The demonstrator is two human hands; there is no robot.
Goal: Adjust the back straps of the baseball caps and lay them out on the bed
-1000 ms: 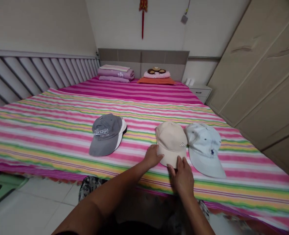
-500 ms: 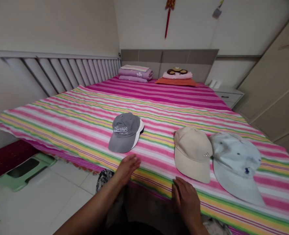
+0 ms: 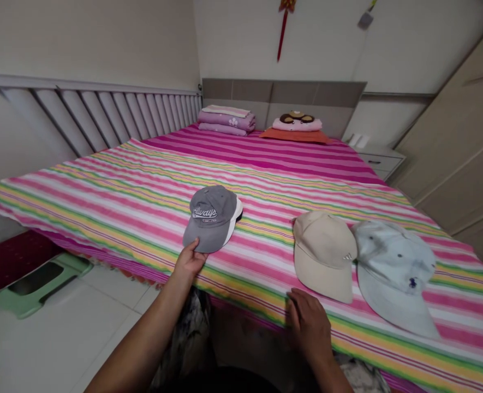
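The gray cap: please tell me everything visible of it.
The gray cap looks fabric-made, with white "Always" lettering and white and dark parts at the right. It sits crown up on the striped cloth, left of the beige cap, brim toward the camera. The left grip pinches the brim's edge, thumb on top.

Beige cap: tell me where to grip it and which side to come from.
Probably best pinched at the front edge of its brim, above and below, coming from the person's side. The beige cap sits crown up, brim pointing roughly toward the person, with the right hand nearby. Its right side looks poorer: the pale blue cap crowds it there.
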